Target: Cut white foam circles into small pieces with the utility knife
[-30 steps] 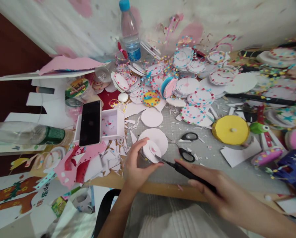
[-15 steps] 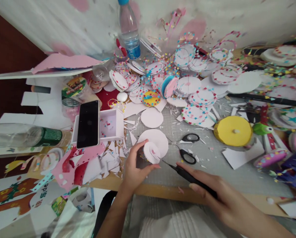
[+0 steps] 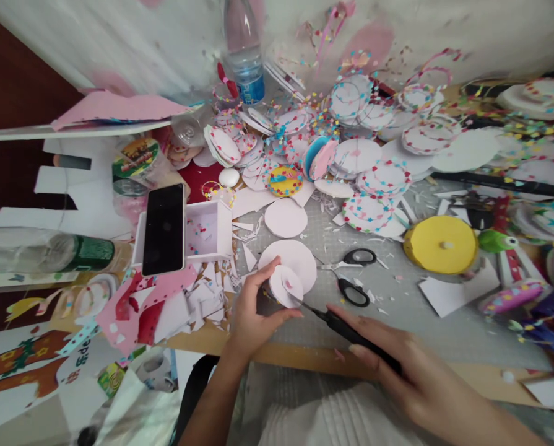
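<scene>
Farthest left of the hands lies a clear plastic bottle (image 3: 49,251) with a green label. Nearer the left hand, a flat, glossy black phone (image 3: 164,229) rests across an open white box (image 3: 218,232) with straight sides; below that, angular paper scraps (image 3: 202,297) are heaped. The left hand (image 3: 253,313) curves inward, thumb and fingers pinching the edge of a small white disc (image 3: 283,296), smooth-faced and round. Just beyond the fingers sits a larger white disc (image 3: 301,260), partly covered by the small one. From the right, a black-handled tool (image 3: 346,328) points its thin blade at the small disc's lower edge; the right hand (image 3: 397,356) is wrapped around its handle. Beyond the right hand are scissors (image 3: 343,284) with black loops and, further right, a yellow, many-sided round piece (image 3: 432,244).
</scene>
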Demonstrator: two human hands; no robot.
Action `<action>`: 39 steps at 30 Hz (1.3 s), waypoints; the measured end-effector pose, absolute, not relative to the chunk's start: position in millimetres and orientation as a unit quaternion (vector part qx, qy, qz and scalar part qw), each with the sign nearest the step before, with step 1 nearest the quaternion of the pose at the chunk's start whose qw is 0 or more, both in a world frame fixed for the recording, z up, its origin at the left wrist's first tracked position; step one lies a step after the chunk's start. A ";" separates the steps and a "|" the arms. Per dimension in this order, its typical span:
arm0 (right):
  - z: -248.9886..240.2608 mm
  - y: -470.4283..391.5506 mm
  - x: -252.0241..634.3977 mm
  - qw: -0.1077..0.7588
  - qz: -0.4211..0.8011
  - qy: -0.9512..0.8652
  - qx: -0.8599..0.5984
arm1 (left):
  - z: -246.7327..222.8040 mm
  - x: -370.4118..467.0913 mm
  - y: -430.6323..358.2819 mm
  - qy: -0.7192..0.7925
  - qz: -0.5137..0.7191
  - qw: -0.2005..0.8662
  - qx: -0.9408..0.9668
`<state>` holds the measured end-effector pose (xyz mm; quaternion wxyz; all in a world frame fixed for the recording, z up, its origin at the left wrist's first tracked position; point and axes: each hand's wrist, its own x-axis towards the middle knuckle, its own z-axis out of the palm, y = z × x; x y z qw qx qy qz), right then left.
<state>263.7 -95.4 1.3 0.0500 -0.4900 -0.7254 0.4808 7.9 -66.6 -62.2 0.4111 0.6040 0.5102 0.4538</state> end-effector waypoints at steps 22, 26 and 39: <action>1.1 -87.1 244.2 0.071 0.470 -0.723 -0.501 | -64.2 8.6 -70.5 0.531 0.452 0.406 0.590; 2.1 -89.7 247.7 0.074 0.474 -0.722 -0.498 | -62.0 9.7 -70.8 0.534 0.448 0.408 0.590; 1.8 -85.8 247.5 0.079 0.460 -0.729 -0.501 | -63.7 10.1 -71.5 0.536 0.446 0.408 0.590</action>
